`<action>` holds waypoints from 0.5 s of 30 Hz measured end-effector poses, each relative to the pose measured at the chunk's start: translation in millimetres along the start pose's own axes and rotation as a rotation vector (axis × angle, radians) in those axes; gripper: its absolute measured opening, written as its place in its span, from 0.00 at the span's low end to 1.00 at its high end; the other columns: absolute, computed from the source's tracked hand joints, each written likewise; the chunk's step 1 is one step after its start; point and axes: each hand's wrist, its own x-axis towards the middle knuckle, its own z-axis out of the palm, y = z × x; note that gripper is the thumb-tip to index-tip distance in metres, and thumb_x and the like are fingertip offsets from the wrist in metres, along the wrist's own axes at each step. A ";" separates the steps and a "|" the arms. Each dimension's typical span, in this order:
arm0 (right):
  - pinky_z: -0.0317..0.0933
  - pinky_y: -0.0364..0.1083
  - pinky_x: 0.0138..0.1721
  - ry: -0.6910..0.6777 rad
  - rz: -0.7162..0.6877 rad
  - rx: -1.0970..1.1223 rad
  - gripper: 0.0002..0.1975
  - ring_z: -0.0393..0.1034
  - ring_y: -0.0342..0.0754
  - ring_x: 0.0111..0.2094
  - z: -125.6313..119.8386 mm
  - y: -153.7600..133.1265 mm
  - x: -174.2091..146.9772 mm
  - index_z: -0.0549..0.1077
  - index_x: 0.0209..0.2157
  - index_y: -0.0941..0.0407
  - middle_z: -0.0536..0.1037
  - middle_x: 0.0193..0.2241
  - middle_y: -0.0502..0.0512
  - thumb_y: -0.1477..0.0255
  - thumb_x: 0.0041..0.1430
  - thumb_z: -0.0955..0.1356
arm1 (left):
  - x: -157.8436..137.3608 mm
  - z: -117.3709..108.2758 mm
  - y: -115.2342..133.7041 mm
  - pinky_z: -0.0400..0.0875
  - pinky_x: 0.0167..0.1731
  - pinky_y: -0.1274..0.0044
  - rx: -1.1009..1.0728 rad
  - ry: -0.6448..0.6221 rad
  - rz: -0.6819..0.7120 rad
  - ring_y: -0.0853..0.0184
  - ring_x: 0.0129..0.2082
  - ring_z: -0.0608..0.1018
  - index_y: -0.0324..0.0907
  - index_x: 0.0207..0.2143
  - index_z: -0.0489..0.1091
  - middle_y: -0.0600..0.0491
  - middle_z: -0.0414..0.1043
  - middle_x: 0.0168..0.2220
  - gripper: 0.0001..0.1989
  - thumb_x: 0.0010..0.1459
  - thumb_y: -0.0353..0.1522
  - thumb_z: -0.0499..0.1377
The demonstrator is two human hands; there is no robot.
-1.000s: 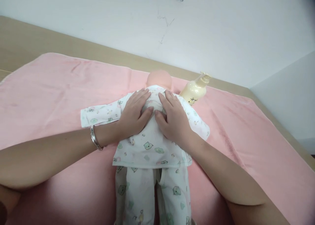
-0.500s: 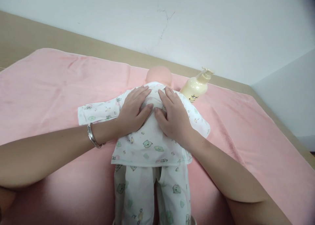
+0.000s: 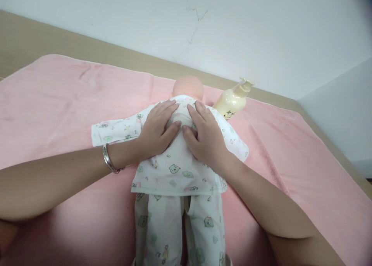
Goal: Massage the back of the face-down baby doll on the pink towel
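Smooth-headed doll (image 3: 177, 169) in white printed cotton clothes (image 3: 165, 223) lies at clock centre, on pink plush blanket (image 3: 296, 169). Left hand (image 3: 157, 128), right hand (image 3: 207, 138) rest flat on torso, fingers extended, thumbs apart, gripping nothing. Pale-yellow plastic pump bottle (image 3: 231, 102) at one o'clock; outward slip might topple it.

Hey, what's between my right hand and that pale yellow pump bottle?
In the head view, the shoulder end of the white printed sleeve lies between your right hand and the pump bottle.
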 end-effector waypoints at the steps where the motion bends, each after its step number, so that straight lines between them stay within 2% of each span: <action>1: 0.47 0.62 0.71 -0.001 0.000 -0.003 0.31 0.50 0.61 0.71 -0.1 -0.2 0.0 0.63 0.64 0.66 0.60 0.68 0.69 0.64 0.63 0.59 | 0.1 -0.2 0.2 0.59 0.67 0.57 -0.001 0.001 0.002 0.56 0.66 0.66 0.41 0.61 0.64 0.43 0.66 0.64 0.25 0.67 0.42 0.47; 4: 0.47 0.64 0.70 0.005 0.001 -0.002 0.31 0.50 0.60 0.71 -0.4 -0.5 0.0 0.63 0.64 0.63 0.59 0.68 0.67 0.64 0.63 0.59 | 0.2 -0.8 1.0 0.59 0.67 0.57 -0.004 0.007 0.008 0.56 0.65 0.66 0.40 0.60 0.65 0.42 0.66 0.63 0.25 0.67 0.42 0.48; 8: 0.48 0.65 0.70 0.008 -0.001 0.001 0.30 0.51 0.61 0.71 -0.7 -0.8 0.3 0.63 0.63 0.65 0.59 0.68 0.70 0.65 0.63 0.60 | 0.5 -0.7 1.6 0.59 0.67 0.57 -0.002 0.000 0.000 0.56 0.66 0.66 0.42 0.61 0.64 0.44 0.66 0.64 0.25 0.67 0.42 0.48; 15: 0.48 0.64 0.70 0.008 0.000 -0.003 0.30 0.51 0.60 0.71 -0.1 0.2 0.1 0.63 0.64 0.64 0.59 0.68 0.69 0.65 0.64 0.60 | -0.1 0.5 0.3 0.59 0.67 0.59 0.006 0.017 0.019 0.57 0.65 0.66 0.39 0.60 0.65 0.42 0.66 0.63 0.25 0.67 0.42 0.47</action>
